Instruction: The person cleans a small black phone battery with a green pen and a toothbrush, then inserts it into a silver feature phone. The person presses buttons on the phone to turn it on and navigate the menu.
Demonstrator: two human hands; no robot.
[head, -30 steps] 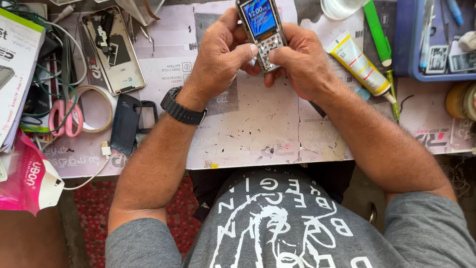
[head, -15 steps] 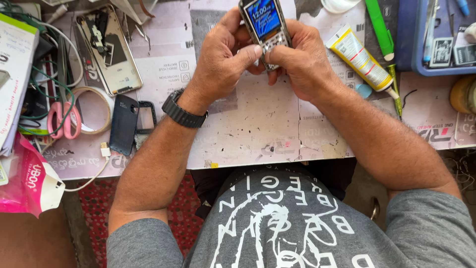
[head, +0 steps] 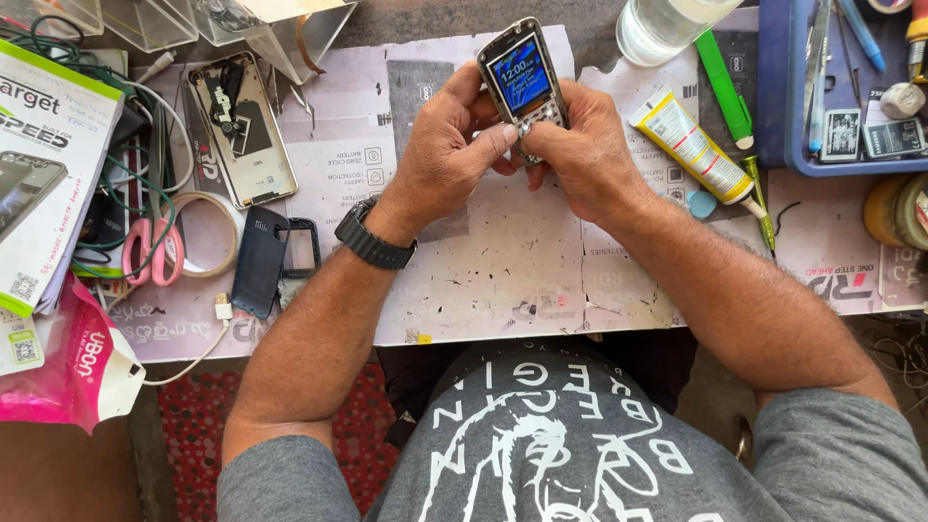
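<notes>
A small silver keypad phone (head: 522, 79) with a lit blue screen is held upright above the work mat (head: 483, 251). My left hand (head: 447, 155) grips its left side, thumb resting on the keypad. My right hand (head: 580, 155) wraps the right side and lower end, thumb also on the keys. A black watch (head: 375, 237) sits on my left wrist.
Left of my hands lie an opened phone back (head: 242, 130), a dark phone cover (head: 261, 261), pink scissors (head: 145, 251), a tape roll and cables. To the right are a yellow glue tube (head: 691, 145), a green tool (head: 723, 92), a blue tray (head: 841, 87) and a clear bottle (head: 667, 24).
Both hands and the phone have stayed in nearly the same place, with the thumbs shifting slightly on the keypad. The screen remains lit.
</notes>
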